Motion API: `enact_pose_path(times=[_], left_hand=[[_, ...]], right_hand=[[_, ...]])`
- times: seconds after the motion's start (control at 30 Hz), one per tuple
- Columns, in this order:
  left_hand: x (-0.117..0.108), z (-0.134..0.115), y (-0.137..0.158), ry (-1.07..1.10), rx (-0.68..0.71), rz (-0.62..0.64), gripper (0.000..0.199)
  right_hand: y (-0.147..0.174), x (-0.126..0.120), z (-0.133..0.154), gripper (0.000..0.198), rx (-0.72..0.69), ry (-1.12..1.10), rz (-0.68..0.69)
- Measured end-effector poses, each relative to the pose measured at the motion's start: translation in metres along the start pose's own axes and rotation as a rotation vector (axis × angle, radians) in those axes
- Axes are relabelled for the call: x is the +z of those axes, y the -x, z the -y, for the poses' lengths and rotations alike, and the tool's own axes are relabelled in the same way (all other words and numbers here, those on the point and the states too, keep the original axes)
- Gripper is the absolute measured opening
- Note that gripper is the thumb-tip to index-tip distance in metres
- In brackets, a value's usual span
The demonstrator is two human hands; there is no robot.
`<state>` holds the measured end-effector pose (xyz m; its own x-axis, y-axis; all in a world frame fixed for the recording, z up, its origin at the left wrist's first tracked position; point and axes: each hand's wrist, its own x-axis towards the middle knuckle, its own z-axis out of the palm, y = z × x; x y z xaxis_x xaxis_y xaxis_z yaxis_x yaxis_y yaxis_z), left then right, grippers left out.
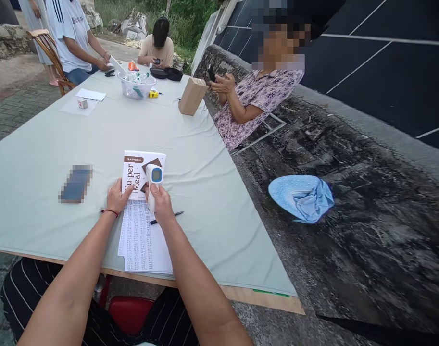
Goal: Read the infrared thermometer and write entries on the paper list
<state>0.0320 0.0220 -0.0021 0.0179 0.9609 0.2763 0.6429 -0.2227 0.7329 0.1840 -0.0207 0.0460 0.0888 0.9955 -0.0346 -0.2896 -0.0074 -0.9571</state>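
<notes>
Right hand (161, 203) curls round the white thermometer (155, 177) over the printed box (133, 169) at the written sheets' (145, 242) far end, left hand (117, 198) gripping the box's left edge, and steadiness in both serves best here.

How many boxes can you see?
3: the white meal box held by the left hand, the brown box ahead right, and the small box ahead left. Others may be hidden.

Bare arms (196, 274) forward, left hand (116, 197) (thumb inward) near the curled right hand (162, 203).
</notes>
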Motion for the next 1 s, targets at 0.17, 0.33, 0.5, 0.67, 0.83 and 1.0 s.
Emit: enact_pose_path(times=[0.17, 0.33, 0.5, 0.67, 0.83, 1.0], left_hand=[[-0.001, -0.001, 0.0, 0.017, 0.002, 0.002, 0.043], [-0.003, -0.003, 0.0, 0.051, -0.009, -0.005, 0.042], [-0.006, -0.006, 0.0, 0.095, -0.037, -0.002, 0.048], [-0.007, -0.005, 0.001, 0.138, -0.026, 0.005, 0.054], [-0.004, 0.005, 0.001, 0.217, -0.06, -0.006, 0.065], [0.001, 0.015, -0.002, 0.272, -0.034, -0.082, 0.072]], right_hand=[[0.0, 0.001, 0.001, 0.048, 0.017, -0.093, 0.018], [0.002, 0.001, 0.003, 0.046, 0.036, -0.136, 0.029], [0.011, -0.002, 0.011, 0.044, 0.094, -0.175, 0.013], [0.031, -0.016, 0.019, 0.035, 0.049, -0.113, -0.074], [0.069, -0.04, 0.032, 0.032, -0.052, 0.087, -0.157], [0.107, -0.061, 0.045, 0.038, -0.101, 0.206, -0.195]])
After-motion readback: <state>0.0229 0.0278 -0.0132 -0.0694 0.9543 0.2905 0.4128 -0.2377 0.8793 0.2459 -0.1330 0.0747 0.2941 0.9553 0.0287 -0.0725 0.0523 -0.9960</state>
